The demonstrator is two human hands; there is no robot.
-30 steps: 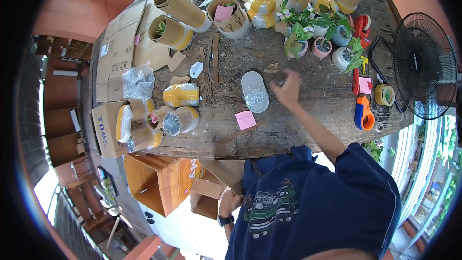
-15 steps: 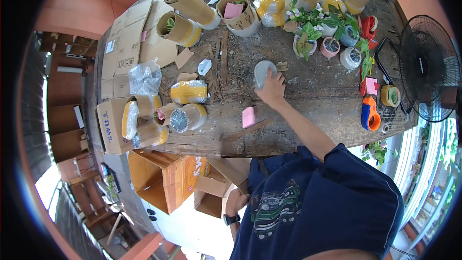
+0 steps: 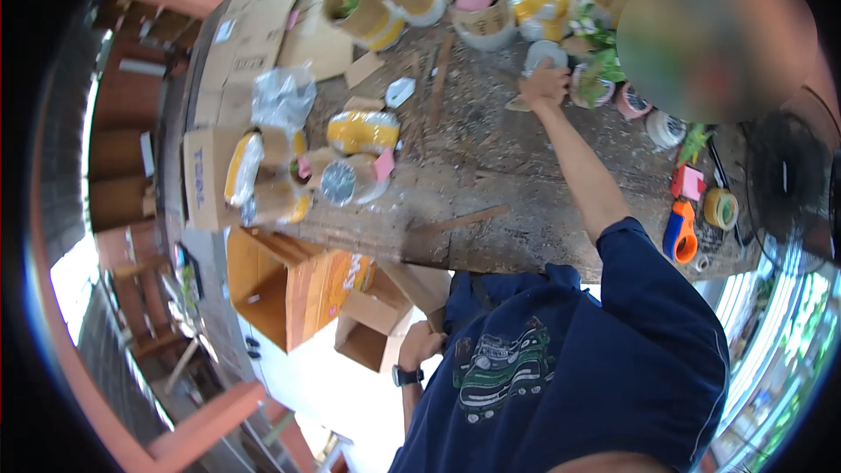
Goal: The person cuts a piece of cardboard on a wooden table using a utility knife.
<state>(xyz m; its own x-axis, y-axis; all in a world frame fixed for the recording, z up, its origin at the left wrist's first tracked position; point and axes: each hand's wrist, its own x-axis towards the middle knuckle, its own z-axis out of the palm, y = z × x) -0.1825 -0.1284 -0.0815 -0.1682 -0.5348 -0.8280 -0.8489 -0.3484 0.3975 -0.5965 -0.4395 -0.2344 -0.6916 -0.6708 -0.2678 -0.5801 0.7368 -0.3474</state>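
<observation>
Head view: grey dish (image 3: 545, 52) on the far side of the table (image 3: 491, 173), right of centre, just beside the potted plants (image 3: 606, 66). Right hand (image 3: 545, 88) grasps it at the near end, fingers over the edge; underside of the hold hidden. Dish judged light and stiff, perhaps slick, possibly brittle; rim looks the best hold, thumb and fingers on opposite long sides. Left hand (image 3: 420, 346) beside a cardboard flap (image 3: 420, 285), fingers curled, cannot tell whether gripping

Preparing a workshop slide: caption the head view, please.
Right hand at a grey dish beside potted plants on a cluttered wooden table.
</observation>
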